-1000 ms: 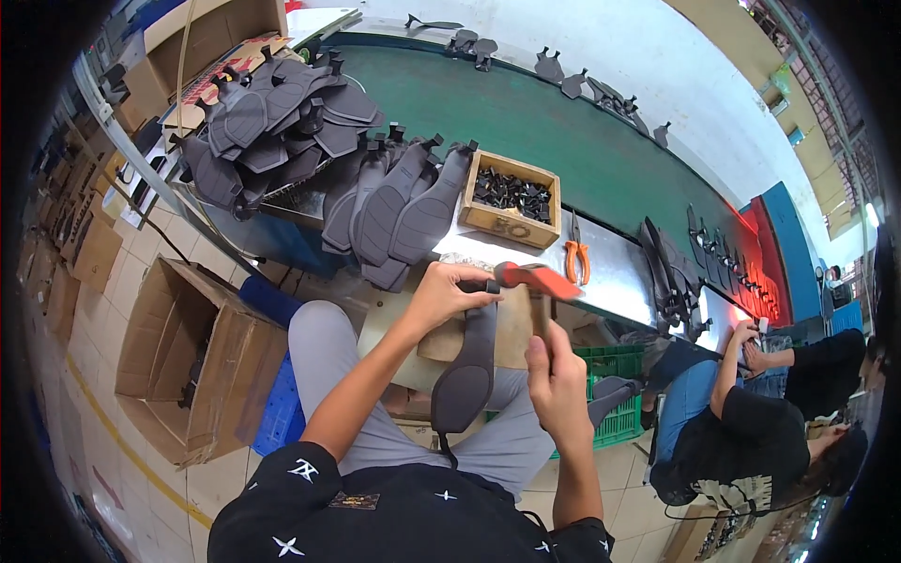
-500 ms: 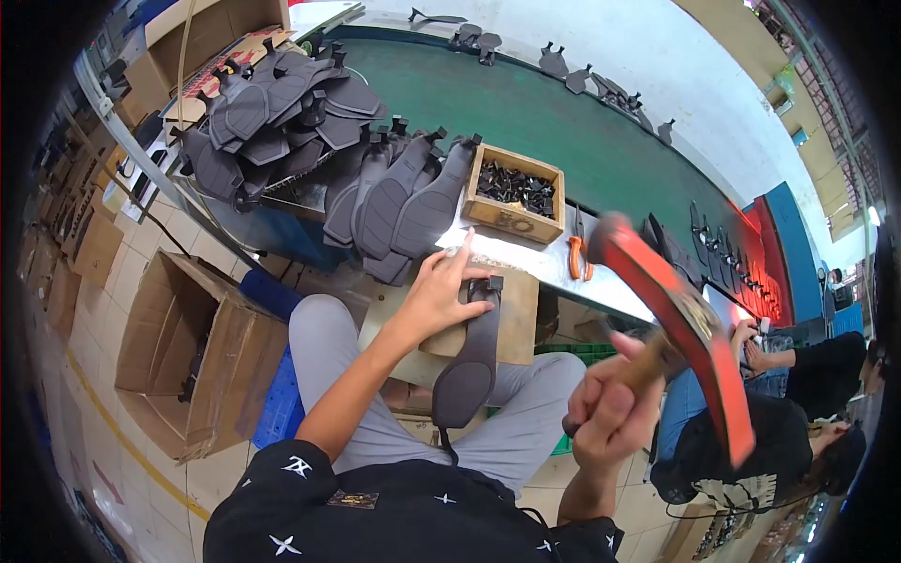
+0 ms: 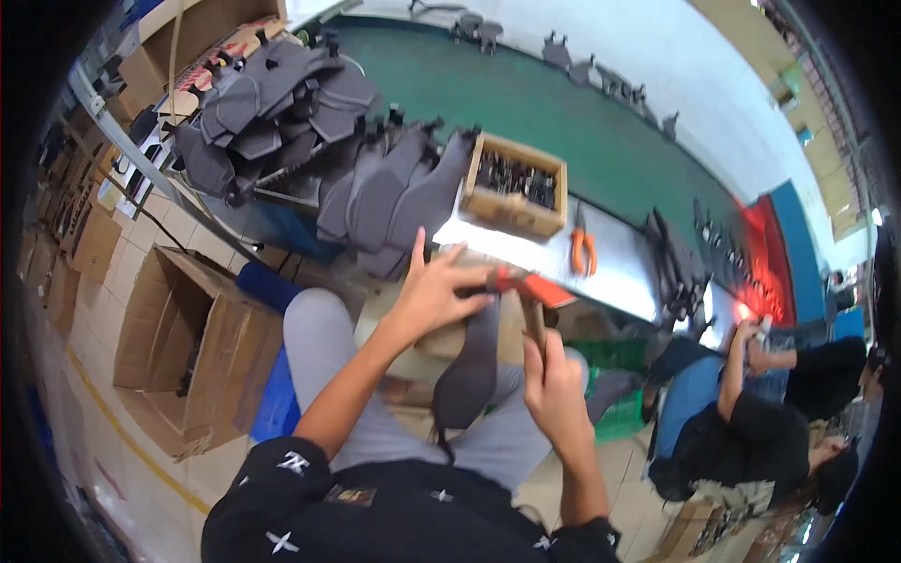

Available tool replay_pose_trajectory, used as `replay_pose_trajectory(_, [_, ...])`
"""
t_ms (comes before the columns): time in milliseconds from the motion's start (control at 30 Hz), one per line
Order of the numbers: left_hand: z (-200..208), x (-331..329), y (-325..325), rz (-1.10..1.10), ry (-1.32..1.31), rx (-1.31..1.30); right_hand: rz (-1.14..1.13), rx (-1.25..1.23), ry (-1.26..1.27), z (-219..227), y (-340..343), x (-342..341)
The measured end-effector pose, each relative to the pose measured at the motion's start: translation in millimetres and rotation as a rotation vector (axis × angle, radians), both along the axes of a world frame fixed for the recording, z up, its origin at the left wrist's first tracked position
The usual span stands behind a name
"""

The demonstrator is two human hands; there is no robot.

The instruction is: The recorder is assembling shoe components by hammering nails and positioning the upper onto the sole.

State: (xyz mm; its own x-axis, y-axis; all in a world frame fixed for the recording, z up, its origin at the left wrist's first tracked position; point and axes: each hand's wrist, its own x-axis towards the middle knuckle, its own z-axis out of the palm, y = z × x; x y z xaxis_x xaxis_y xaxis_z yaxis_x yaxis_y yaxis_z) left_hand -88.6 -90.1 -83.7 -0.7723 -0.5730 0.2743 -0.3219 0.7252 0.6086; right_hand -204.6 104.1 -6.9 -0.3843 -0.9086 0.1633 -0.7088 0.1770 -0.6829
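A dark grey padded strap [image 3: 468, 375] lies over a wooden block [image 3: 511, 330] between my knees, its wide end hanging toward me. My left hand [image 3: 427, 296] holds the strap's far end, thumb and fingertips close to the fitting there, index finger raised. My right hand [image 3: 560, 399] is closed round the wooden handle of a hammer with an orange head [image 3: 548, 291]. The hammer's head is down at the strap's far end, right beside my left fingertips. Blur and the hammer hide the fitting, so exact contact is unclear.
A wooden box [image 3: 514, 218] of small dark metal parts sits on the bench, with orange-handled pliers [image 3: 584, 251] beside it. Grey straps are heaped [image 3: 272, 103] at the far left. An open carton [image 3: 225, 366] stands on the floor. Co-workers sit at the right [image 3: 741, 432].
The hammer has swung down and left from its raised position to the strap's far end, my right hand moving with it. My left hand stays at the strap, its fingers slightly shifted.
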Motion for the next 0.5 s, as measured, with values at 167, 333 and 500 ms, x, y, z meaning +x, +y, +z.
replay_pose_trajectory(167, [1, 12, 12, -0.175, 0.354, 0.094, -0.050, -0.181, 0.020, 13, -2, -14])
replay_pose_trajectory(333, [63, 62, 65, -0.322, 0.448, 0.706, 0.067, -0.029, 0.363, -29, -12, -29])
replay_pose_trajectory(500, [88, 82, 88, -0.361, 0.341, 1.088, 0.373, 0.013, 0.607, -9, -19, -30])
